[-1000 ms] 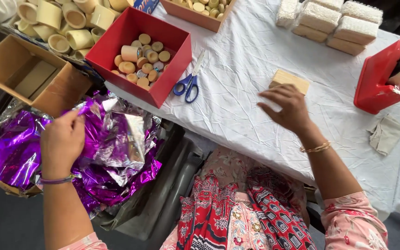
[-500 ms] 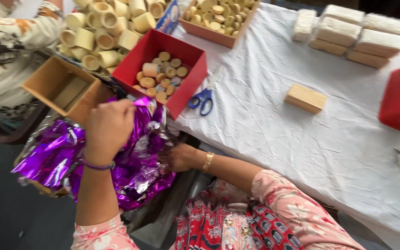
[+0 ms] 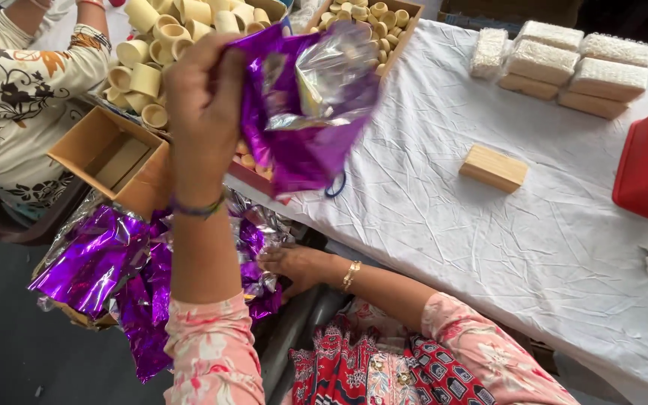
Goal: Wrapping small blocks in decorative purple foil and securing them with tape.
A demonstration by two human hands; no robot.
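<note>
Head view: left hand raised over the desk edge, grip closed on a purple foil sheet — the sheet hangs crumpled, blurred, in front of the red box. Right hand low, below desk level, fingers resting on the heap of purple foil; whether that grip is closed on the foil — cannot tell. Small wooden block lies alone on the white cloth. Cream paper cups piled beyond the left hand. Open cardboard box beside the heap. Another person's patterned sleeve at far left.
</note>
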